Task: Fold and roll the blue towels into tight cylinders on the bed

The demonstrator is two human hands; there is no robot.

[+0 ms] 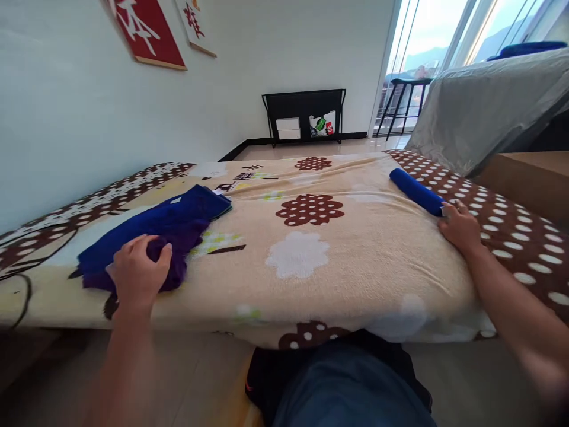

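Observation:
At the left of the bed, my left hand (pixel 140 267) has its fingers curled on a crumpled purple cloth (pixel 178 249). Under and behind that cloth lies a flat stack of dark blue folded fabric (pixel 137 231), with a small white label near its far end. Out on the right, my right hand (pixel 462 227) grips the near end of a blue cloth rolled into a tube (pixel 415 191). The roll rests on the bed, angled away from me. Some fingertips of my right hand are hidden by the hand itself.
A cream blanket (pixel 364 255) with brown dotted patterns covers the bed. A black cable (pixel 27 296) lies at the left edge. Beyond stand a black rack (pixel 304 107), a stool (pixel 402 101), plastic-covered furniture (pixel 484 101) and a cardboard box (pixel 528 184).

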